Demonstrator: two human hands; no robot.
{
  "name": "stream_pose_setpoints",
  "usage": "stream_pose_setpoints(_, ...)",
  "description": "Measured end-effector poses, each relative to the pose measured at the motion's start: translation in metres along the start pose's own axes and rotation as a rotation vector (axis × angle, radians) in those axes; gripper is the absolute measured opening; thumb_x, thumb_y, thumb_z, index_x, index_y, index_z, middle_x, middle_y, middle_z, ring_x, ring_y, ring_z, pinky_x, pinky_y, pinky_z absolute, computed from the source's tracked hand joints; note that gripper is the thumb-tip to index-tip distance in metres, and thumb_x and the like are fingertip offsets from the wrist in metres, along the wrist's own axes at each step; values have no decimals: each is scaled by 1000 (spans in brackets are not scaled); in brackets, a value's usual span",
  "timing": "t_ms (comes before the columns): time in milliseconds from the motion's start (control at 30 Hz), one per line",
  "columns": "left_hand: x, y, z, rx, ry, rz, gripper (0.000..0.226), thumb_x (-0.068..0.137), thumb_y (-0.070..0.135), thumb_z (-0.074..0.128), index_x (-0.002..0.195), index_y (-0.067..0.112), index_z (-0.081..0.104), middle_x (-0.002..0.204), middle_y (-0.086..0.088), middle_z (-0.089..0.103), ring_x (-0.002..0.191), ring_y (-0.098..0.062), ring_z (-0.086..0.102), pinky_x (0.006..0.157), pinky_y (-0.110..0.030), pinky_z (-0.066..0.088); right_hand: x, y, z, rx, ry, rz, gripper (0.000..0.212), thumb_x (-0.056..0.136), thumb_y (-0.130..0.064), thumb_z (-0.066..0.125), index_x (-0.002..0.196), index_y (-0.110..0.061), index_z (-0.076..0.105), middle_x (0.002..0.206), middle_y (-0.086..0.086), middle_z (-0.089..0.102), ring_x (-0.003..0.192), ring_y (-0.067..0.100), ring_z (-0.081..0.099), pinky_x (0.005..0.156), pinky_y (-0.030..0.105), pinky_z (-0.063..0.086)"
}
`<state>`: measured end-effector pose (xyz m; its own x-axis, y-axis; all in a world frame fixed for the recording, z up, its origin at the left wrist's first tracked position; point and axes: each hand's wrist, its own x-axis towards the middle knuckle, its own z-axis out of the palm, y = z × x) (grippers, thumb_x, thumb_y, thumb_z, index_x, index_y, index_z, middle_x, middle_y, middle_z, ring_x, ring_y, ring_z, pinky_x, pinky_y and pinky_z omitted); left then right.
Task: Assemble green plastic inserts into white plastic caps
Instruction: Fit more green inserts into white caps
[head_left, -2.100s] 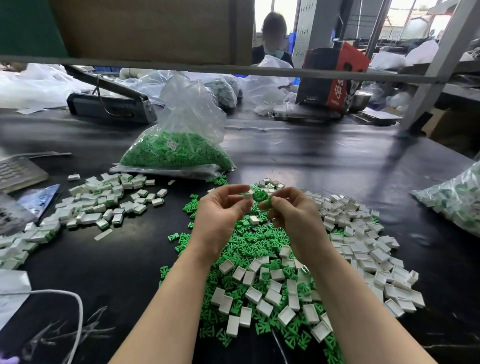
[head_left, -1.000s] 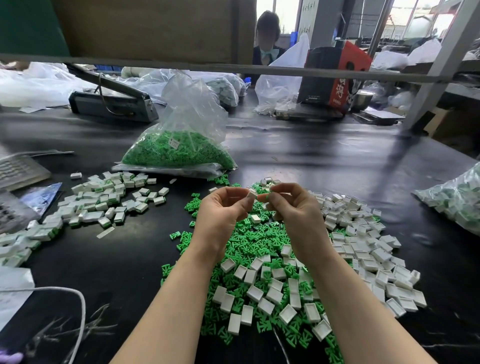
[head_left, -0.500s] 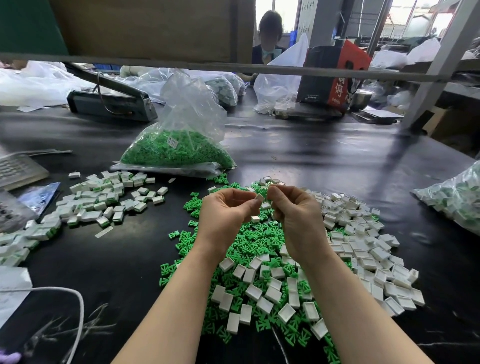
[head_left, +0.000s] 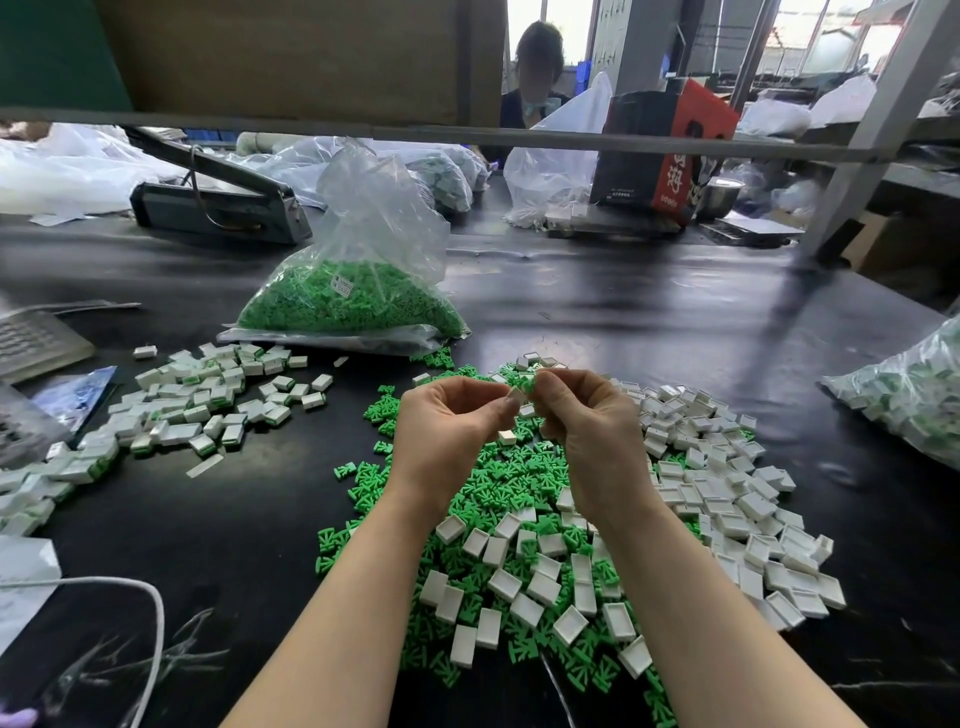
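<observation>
Both hands are raised together over a heap of loose green inserts (head_left: 498, 483) and white caps (head_left: 727, 519) on the black table. My left hand (head_left: 447, 431) pinches a white cap (head_left: 516, 396) at its fingertips. My right hand (head_left: 587, 426) pinches a green insert (head_left: 528, 385) right against that cap. The two parts touch between the fingertips; how far the insert sits in the cap is hidden by my fingers. More white caps (head_left: 519, 582) lie on the green heap below my wrists.
A clear bag of green inserts (head_left: 353, 306) stands behind the heap. A pile of caps with green inserts in them (head_left: 208, 400) lies at the left, and a bag of the same (head_left: 914, 395) at the right edge. A white cable (head_left: 150, 613) curves at the lower left. A person sits across the table.
Both hands have stayed together over the heap. The fingertips have worked the green insert and the white cap closer against each other.
</observation>
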<state>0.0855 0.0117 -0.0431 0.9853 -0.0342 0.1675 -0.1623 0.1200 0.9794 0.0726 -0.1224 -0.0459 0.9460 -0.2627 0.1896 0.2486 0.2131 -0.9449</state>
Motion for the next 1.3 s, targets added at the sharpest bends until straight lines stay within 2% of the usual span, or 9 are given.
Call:
stream_pose_setpoints(133, 1, -2, -2, 3, 9, 3, 16, 77, 9, 80, 89, 0, 73, 75, -10, 73, 64, -11, 67, 58, -18, 51, 1, -1, 0, -23, -6, 3, 8, 96, -6, 57, 93, -8, 64, 80, 7, 68, 69, 14, 59, 61, 28, 49)
stream_pose_setpoints(267, 2, -2, -3, -3, 30, 4, 13, 78, 11, 80, 87, 4, 74, 75, -9, 73, 65, -12, 66, 60, -18, 51, 2, 0, -4, -127, -55, -59, 14, 95, -3, 57, 95, -9, 70, 78, -3, 67, 66, 1, 57, 63, 19, 46)
stream_pose_setpoints(367, 2, -1, -4, -8, 30, -2, 11, 77, 12, 80, 86, 7, 75, 76, -11, 74, 66, -13, 66, 61, -18, 52, 2, 1, -5, -196, -105, -90, 13, 93, -6, 61, 98, -9, 73, 86, -5, 73, 71, -3, 61, 67, 16, 48)
stream_pose_setpoints(500, 1, 0, -5, -24, 25, -9, 6, 78, 9, 79, 84, 8, 76, 72, -6, 74, 64, -10, 65, 59, -17, 51, 3, 2, -6, -209, -82, -129, 3, 89, -11, 68, 91, -11, 70, 72, -10, 69, 61, -2, 59, 60, 14, 47)
stream_pose_setpoints(633, 1, 1, -7, -33, 9, -11, 6, 79, 7, 78, 84, 7, 76, 73, -5, 74, 64, -8, 65, 60, -15, 50, 3, 2, -7, -249, -100, -158, 5, 87, -10, 70, 91, -8, 71, 67, -11, 68, 58, -2, 58, 57, 13, 46)
stream_pose_setpoints(800, 1, 2, -8, -17, -7, -15, 6, 79, 6, 77, 85, 6, 76, 74, -6, 75, 64, -9, 66, 60, -16, 51, 2, 2, -7, -321, -85, -187, 4, 86, -12, 72, 89, -10, 72, 74, -4, 70, 61, 0, 60, 60, 16, 47)
stream_pose_setpoints(900, 2, 1, -9, -3, -10, -18, 6, 79, 5, 77, 85, 5, 76, 72, -5, 74, 63, -10, 65, 59, -17, 52, 2, 2, -6, -376, -67, -200, 5, 85, -12, 74, 89, -11, 72, 79, 1, 72, 70, 9, 66, 66, 23, 53)
stream_pose_setpoints(1033, 2, 1, -9, 15, -16, -26, 6, 79, 6, 78, 84, 8, 76, 73, -6, 74, 63, -11, 65, 61, -18, 53, 1, 2, -5, -420, -52, -231, 6, 84, -10, 75, 87, -15, 72, 79, 1, 72, 74, 13, 68, 71, 27, 56)
stream_pose_setpoints(1300, 0, 5, -13, 27, -43, -20, 5, 79, 5, 76, 83, 8, 76, 77, -13, 74, 66, -16, 64, 63, -21, 54, 2, -2, -9, -369, -160, -201, 6, 84, -9, 74, 86, -14, 71, 75, -3, 71, 66, 4, 64, 63, 19, 52)
